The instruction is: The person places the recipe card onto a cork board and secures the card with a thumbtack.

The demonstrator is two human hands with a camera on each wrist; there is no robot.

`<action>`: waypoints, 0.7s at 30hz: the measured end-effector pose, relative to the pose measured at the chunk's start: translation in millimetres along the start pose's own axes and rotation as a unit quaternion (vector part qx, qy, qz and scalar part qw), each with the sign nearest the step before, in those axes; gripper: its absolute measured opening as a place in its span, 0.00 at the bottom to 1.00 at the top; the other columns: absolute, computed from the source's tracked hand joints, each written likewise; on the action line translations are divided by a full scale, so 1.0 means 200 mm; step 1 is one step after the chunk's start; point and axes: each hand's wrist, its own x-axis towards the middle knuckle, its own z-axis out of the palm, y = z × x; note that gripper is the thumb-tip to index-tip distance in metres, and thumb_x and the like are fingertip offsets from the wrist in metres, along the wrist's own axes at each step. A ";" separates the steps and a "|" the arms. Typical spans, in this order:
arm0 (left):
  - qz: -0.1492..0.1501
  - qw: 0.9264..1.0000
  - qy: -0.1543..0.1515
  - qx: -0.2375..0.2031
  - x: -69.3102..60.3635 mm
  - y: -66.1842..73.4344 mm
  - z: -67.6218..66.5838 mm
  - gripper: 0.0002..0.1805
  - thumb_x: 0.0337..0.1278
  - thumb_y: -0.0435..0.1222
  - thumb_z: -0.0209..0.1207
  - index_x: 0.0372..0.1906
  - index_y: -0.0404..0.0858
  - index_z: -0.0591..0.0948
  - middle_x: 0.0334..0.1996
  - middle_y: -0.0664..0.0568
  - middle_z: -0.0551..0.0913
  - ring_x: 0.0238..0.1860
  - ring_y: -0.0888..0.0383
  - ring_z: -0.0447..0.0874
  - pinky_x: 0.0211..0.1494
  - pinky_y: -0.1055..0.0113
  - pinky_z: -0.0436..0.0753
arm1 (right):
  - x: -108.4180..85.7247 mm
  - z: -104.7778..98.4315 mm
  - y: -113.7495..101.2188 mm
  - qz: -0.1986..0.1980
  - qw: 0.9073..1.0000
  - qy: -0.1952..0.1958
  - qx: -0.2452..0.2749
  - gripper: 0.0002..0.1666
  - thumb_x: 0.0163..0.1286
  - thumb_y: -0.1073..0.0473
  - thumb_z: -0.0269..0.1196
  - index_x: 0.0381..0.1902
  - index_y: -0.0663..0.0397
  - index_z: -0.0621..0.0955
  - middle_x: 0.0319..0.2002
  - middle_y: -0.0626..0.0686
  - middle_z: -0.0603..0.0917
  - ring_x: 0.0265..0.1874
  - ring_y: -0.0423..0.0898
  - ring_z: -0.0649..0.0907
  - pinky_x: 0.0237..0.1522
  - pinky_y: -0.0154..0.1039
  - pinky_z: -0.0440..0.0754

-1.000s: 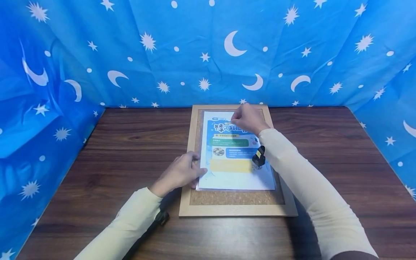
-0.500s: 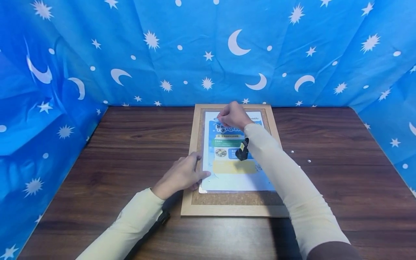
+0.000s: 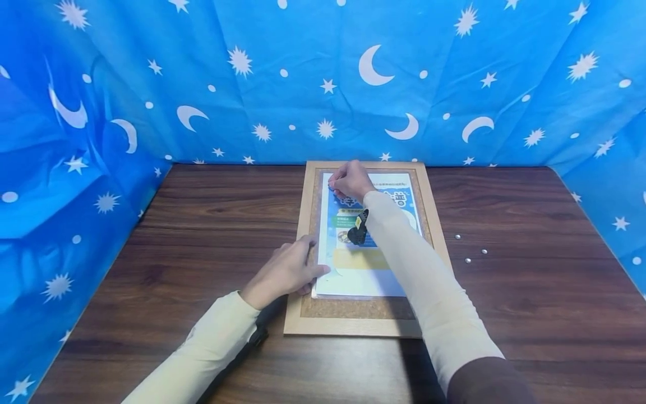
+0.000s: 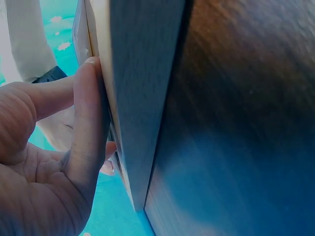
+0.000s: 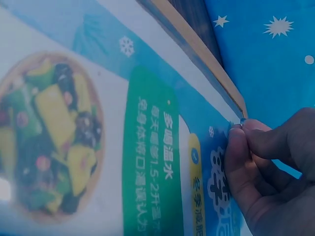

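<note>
A printed poster sheet [image 3: 370, 283], in a clear plastic cover, lies on a wood-framed cork board [image 3: 353, 307]. My right hand [image 3: 351, 180] is at the sheet's upper left corner. Its thumb and finger pinch a small shiny thumbtack [image 5: 242, 121], mostly hidden by the fingertips. At the board's left side, my left hand [image 3: 289, 269] rests with its thumb on the sheet's left edge and its other fingers on the frame. In the left wrist view, fingers [image 4: 86, 113] of that hand lie along the side of the wooden frame [image 4: 140, 98].
Three small silver thumbtacks [image 3: 467, 260] lie on the dark wooden table [image 3: 530, 314], right of the board. A blue curtain [image 3: 303, 67] with moons and stars hangs behind the table and along both sides.
My right hand has moved left along the sheet's top, from right of its middle to the upper left corner. The thumbtacks on the table have come into view. My left hand stays put.
</note>
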 end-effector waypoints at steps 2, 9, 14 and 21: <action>-0.001 1.000 0.000 0.002 0.00 0.00 0.00 0.42 0.65 0.41 0.68 0.77 0.36 0.61 0.19 0.49 0.81 0.15 0.56 0.81 0.19 0.64 0.80 | 0.01 0.00 0.01 0.010 1.000 0.004 -0.004 0.05 0.71 0.68 0.65 0.39 0.64 0.87 0.35 0.57 0.85 0.28 0.45 0.83 0.34 0.35 0.86; -0.006 1.000 -0.001 0.007 0.00 0.01 0.01 0.45 0.64 0.42 0.68 0.79 0.36 0.57 0.18 0.49 0.80 0.15 0.56 0.80 0.17 0.65 0.78 | 0.05 -0.02 0.01 0.023 0.999 0.008 -0.021 0.04 0.71 0.67 0.66 0.39 0.62 0.87 0.34 0.57 0.87 0.30 0.47 0.85 0.35 0.37 0.86; 0.008 1.000 0.001 0.025 0.00 0.01 0.01 0.44 0.64 0.41 0.68 0.78 0.33 0.59 0.19 0.50 0.80 0.14 0.57 0.80 0.15 0.68 0.74 | 0.08 -0.03 0.01 0.019 1.000 -0.001 -0.018 0.04 0.70 0.67 0.66 0.36 0.63 0.87 0.34 0.58 0.87 0.30 0.47 0.85 0.35 0.36 0.86; 0.024 0.998 0.016 0.054 0.00 0.03 0.00 0.39 0.62 0.40 0.69 0.74 0.33 0.66 0.28 0.46 0.84 0.14 0.57 0.78 0.14 0.69 0.71 | 0.09 -0.04 0.00 0.022 1.000 -0.018 -0.006 0.05 0.71 0.68 0.65 0.38 0.66 0.86 0.34 0.59 0.86 0.28 0.46 0.84 0.33 0.35 0.86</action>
